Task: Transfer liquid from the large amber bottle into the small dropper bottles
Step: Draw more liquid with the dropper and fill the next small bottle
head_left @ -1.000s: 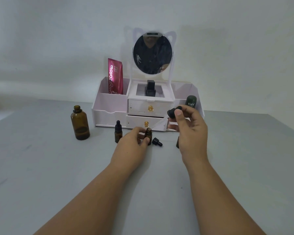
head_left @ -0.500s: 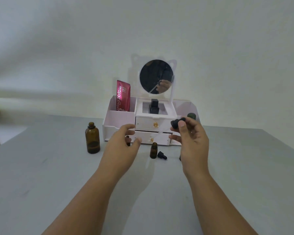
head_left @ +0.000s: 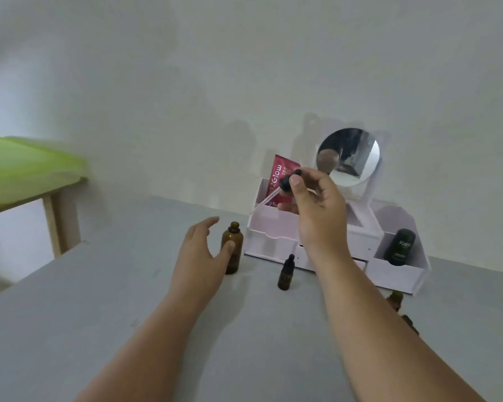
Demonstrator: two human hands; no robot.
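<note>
Fingers of my left hand were spread beside the big bottle, thumb touching it; my right hand pinched a dropper above that bottle.

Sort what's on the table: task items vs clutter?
In use:
large amber bottle, uncapped, left hand closing on it
dropper, pinched in right hand
capped dropper bottle
open small bottle

Lying about:
white organizer
mirror
red tube
dark green bottle
</note>
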